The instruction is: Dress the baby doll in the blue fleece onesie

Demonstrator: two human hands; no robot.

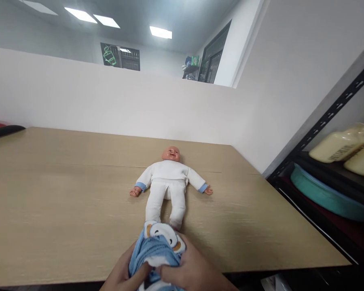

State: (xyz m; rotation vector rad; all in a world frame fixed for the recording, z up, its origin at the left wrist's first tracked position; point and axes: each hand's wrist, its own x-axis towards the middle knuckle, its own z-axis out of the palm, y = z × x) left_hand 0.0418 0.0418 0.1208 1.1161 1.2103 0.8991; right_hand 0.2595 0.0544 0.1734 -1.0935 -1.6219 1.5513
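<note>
A baby doll (pixel 170 169) lies on its back on the wooden tabletop, head away from me and arms spread. It has a white long-sleeved top with blue cuffs and white legs. At its feet, a bunched blue and white garment (pixel 157 246) with an animal face on it is gripped from both sides. My left hand (pixel 125 266) is closed on its left side, thumb pushed into the folds. On the other side, my right hand (pixel 192 264) also has its fingers closed around the cloth. The garment hides the doll's feet at least partly; whether they are inside it I cannot tell.
The tabletop (pixel 79 210) meets a white wall with a large mirror or window (pixel 170 52) above. To the right, a black metal shelf (pixel 327 109) holds cream bottles (pixel 339 145) and a teal basin (pixel 327 198). A red and black object (pixel 3 130) sits at the far left.
</note>
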